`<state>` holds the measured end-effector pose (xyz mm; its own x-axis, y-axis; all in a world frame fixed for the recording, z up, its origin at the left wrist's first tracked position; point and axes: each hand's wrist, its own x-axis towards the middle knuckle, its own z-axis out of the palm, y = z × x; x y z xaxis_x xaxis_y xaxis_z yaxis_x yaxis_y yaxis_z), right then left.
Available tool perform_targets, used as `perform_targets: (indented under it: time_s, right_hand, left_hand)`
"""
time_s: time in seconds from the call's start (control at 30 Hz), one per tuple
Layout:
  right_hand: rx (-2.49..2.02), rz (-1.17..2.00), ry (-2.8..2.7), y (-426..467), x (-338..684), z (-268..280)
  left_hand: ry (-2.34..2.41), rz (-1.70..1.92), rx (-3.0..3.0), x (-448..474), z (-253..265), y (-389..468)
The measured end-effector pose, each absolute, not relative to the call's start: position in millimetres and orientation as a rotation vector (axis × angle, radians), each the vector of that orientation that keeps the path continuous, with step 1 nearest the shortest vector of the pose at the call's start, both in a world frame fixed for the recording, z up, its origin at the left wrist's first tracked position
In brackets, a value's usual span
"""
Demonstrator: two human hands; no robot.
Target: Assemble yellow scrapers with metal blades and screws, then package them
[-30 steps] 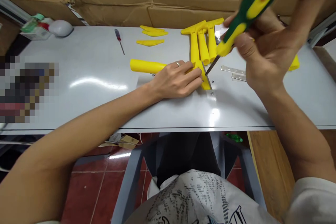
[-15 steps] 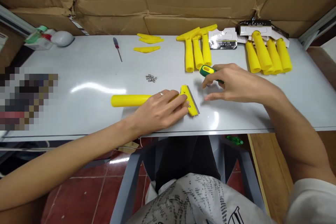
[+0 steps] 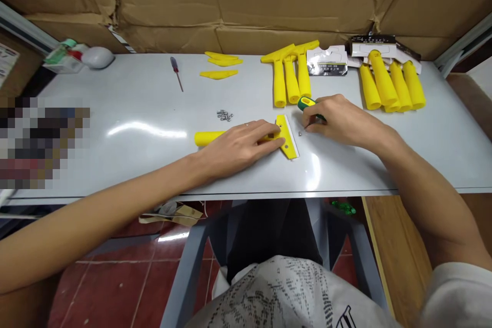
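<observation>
I have the yellow scraper (image 3: 286,139) lying on the light surface (image 3: 142,164), close to the near edge and around the middle, its handle pointing left and its head to the right. A thin pale edge runs along the right side of the head. The left hand (image 3: 243,144) is closed over the neck and part of the handle, fingers reaching onto the head; its thumb is hidden from me.

Just right of the head sits a loose screw (image 3: 300,134). Right beside that I see the right hand (image 3: 336,119), gripping a green-and-yellow screwdriver (image 3: 306,103) against the palm, its thumb and fingertips bunched low by the surface. I can't tell whether they pinch anything else.

A little pile of screws (image 3: 225,115) lies beyond the scraper's handle. Farther out I make out three slim yellow pieces (image 3: 219,75), with a small screwdriver (image 3: 176,70) to their left. Three T-shaped yellow handles (image 3: 279,84) lie far and right of centre, beside a packaging card (image 3: 328,60); more yellow handles (image 3: 384,84) cluster at far right.
</observation>
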<state>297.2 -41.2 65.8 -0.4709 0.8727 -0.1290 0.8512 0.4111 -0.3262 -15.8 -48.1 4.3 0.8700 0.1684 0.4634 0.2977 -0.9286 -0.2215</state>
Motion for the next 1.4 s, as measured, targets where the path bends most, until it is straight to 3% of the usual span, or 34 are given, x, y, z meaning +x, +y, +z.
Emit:
perform_targets:
  time_s: [0.2,0.6,0.9,1.23,1.4]
  right_hand:
    - [-1.554,0.432,-2.454,-42,300,71]
    - [-1.267,0.789,-2.312,-52,282,73]
    - [-1.447,0.523,-2.367,-51,279,69]
    - [-1.631,0.418,-2.540,-46,291,67]
    - [-1.336,0.525,-2.230,-40,324,94]
  left_hand:
    - [-0.278,-0.920,-2.709,-2,1,-38]
    - [-0.229,-1.025,-2.768,-24,-6,-45]
    - [-0.441,-1.232,-2.495,-36,19,-39]
    - [-0.323,-0.947,-2.782,-24,6,-40]
    - [-0.226,-0.733,-2.867,0,10,-34]
